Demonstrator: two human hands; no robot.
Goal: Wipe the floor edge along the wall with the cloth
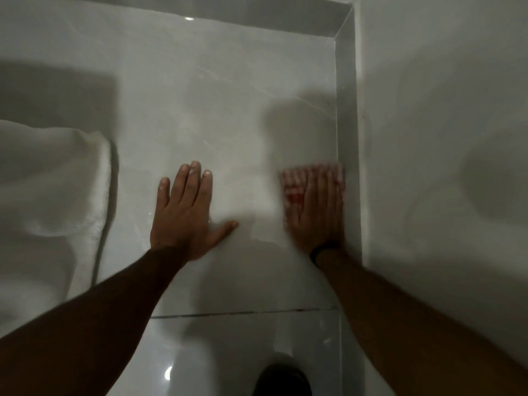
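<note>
A red and white cloth (294,184) lies flat on the glossy grey floor tile, right against the skirting (347,115) along the right wall. My right hand (317,212) presses down on the cloth with fingers together; hand and cloth are motion-blurred, and the hand covers most of the cloth. A dark band sits on that wrist. My left hand (187,212) rests flat on the bare tile to the left, fingers spread, holding nothing.
A white fabric bundle (54,201) lies on the floor at the left. The white wall (443,138) fills the right side, and the skirting turns a corner at the top right. A grout line (243,312) crosses the floor below my hands. A dark shoe tip (281,380) shows at the bottom.
</note>
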